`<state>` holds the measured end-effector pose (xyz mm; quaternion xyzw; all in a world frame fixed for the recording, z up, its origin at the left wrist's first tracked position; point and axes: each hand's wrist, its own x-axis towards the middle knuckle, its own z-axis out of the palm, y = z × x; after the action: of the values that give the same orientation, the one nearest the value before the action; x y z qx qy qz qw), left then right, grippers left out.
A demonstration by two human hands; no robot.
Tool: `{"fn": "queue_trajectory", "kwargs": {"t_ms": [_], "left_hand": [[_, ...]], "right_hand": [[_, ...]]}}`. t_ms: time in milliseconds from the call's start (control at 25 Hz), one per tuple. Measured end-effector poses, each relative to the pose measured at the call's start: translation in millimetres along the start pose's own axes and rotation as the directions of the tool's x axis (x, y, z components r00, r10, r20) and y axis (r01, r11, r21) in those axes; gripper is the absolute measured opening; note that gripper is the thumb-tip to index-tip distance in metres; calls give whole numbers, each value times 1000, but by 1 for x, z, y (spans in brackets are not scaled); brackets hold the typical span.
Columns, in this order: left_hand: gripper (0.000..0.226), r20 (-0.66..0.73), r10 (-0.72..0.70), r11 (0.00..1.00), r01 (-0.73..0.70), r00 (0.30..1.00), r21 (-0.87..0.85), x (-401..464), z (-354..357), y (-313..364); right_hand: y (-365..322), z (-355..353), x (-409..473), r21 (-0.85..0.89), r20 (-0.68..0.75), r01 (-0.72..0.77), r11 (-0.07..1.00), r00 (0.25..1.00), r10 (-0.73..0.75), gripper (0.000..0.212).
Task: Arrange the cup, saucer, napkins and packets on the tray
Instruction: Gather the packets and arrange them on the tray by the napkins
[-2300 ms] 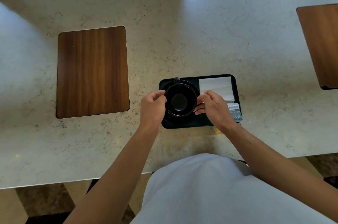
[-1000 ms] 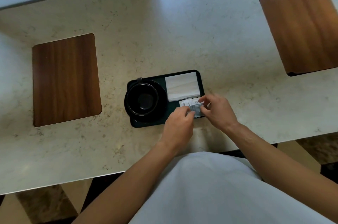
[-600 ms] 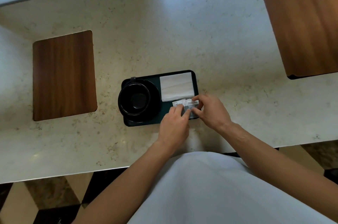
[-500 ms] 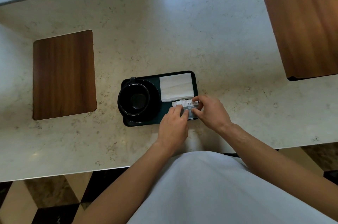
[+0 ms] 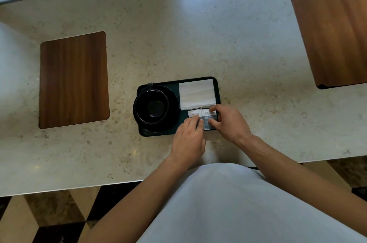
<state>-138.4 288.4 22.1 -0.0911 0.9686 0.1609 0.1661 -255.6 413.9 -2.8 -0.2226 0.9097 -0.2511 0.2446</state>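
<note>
A dark rectangular tray [image 5: 158,133] lies on the marble counter near its front edge. On its left half a black cup [image 5: 152,106] stands upright on a black saucer [image 5: 173,105], handle toward the back. White folded napkins [image 5: 196,94] fill the tray's back right corner. In the front right corner lie small white and grey packets [image 5: 206,116]. My left hand [image 5: 188,137] has its fingertips on the left packets. My right hand [image 5: 228,122] pinches the right packets between thumb and fingers.
A wooden inlay panel [image 5: 73,80] sits in the counter [image 5: 178,34] to the left of the tray, and another wooden panel [image 5: 333,36] lies at the far right. The counter's front edge runs just below my wrists; a patterned floor shows beneath.
Both hands left the cup and moved to the packets in the tray's front right corner. Over the last half second the fingers only shifted slightly on the packets.
</note>
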Motion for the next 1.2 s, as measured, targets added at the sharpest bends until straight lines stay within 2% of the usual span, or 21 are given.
{"fn": "queue_trajectory", "kwargs": {"t_ms": [480,600,680,920,1200], "left_hand": [[44,-52,-2,1000,1,999,-24,3,-1,-2],[49,-66,71,997,-71,995,11,2,3,1],[55,-25,114,993,-113,993,26,1,6,4],[62,-14,55,998,-55,998,13,-5,6,-2],[57,-77,62,997,-59,995,41,-11,5,-11]], "right_hand": [[0,-2,-2,-17,-23,-55,998,998,54,38],[-1,0,-2,-19,-31,-50,999,998,49,37],[0,1,-2,-13,-37,-43,999,998,43,37],[-7,4,1,-49,11,-21,999,1000,21,35],[-20,14,6,-71,24,-10,997,1000,12,36]]}}
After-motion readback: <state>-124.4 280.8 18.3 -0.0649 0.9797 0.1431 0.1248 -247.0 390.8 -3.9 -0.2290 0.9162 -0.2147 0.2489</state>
